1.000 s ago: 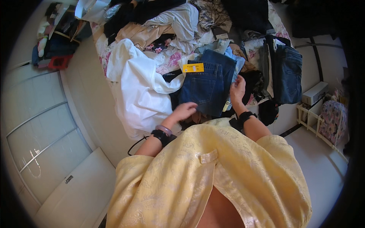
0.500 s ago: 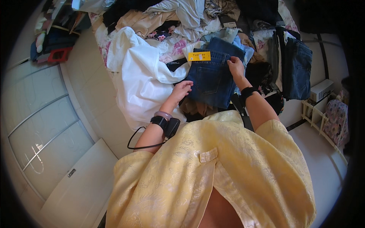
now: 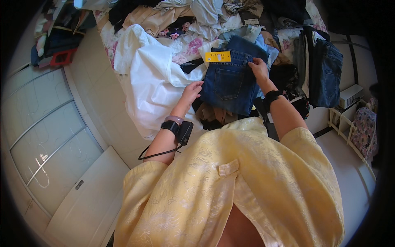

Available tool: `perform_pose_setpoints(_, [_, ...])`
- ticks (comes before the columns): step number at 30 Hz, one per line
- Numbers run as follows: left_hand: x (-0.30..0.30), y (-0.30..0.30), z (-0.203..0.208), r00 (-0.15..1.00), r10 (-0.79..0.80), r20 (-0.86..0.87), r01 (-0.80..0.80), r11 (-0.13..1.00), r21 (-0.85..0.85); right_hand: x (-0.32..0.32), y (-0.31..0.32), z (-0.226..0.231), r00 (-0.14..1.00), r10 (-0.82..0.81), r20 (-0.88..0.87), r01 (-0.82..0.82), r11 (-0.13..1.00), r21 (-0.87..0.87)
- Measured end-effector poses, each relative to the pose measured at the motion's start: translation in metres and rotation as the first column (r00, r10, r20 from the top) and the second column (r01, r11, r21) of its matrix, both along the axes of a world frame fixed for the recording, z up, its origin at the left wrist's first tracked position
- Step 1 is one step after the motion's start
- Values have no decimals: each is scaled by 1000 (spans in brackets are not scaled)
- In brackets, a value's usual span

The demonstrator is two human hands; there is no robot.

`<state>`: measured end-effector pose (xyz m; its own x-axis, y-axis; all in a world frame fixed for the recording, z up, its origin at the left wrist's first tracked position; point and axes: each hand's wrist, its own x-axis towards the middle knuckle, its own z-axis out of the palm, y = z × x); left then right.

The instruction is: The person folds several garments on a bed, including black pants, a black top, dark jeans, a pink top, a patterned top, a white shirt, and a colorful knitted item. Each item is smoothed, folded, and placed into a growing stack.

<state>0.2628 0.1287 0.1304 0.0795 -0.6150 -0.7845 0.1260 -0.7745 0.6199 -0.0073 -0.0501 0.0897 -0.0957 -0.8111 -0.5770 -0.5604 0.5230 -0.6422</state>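
Observation:
A folded pair of dark blue jeans lies in front of me on a heap of clothes, back pocket facing up. Across its waistband sits a yellow tag. My right hand pinches the right end of the waistband between thumb and fingers. At the left edge of the jeans, my left hand has its fingers drawn together on the denim; the fingertips are partly hidden. A large white garment spreads out just left of that hand. Both wrists wear black bands.
To the right, a row of folded clothes ends in another pair of blue jeans. Crumpled beige and grey garments cover the far side of the floral bed sheet. A red plastic item stands at the far left.
Both hands keep their places at the edges of the jeans, with only slight shifts. The jeans and the view have moved a little; nothing is let go.

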Motion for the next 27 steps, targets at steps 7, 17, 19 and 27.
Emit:
perform_pose_setpoints(7, [-3, -11, -4, 1000, -20, -14, 21, 999, 30, 2, 0, 12, 1000, 12, 1, -12, 1000, 24])
perform_pose_setpoints(17, [-8, -18, -9, 998, 61, -9, -61, 998, 20, -4, 1, 3, 990, -37, 136, 28, 997, 67])
perform_pose_setpoints(19, [-7, -17, -8, 996, 86, -8, -86, 996, 14, -6, 2, 1, 988, -15, 156, 2, 996, 85])
perform_pose_setpoints(27, [-6, -15, 4, 998, -26, -57, 30, 997, 78, 5, 42, 74, 840, 212, 500, -211, 976, -60])
